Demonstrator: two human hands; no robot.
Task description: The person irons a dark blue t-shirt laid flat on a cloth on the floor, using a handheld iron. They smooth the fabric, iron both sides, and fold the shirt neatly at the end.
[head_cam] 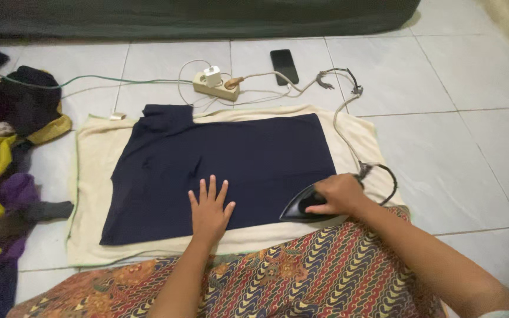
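Iron (301, 207) at navy shirt (219, 171) right hem, left hand (210, 209) flat.

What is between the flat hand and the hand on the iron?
Only dark blue shirt, smooth and bare, lies between the left hand and the right hand gripping the black iron, as the head view shows.

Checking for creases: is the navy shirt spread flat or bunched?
Spread flat: the dark navy cloth shirt lies smooth on the cream cloth, left hand pressing it.
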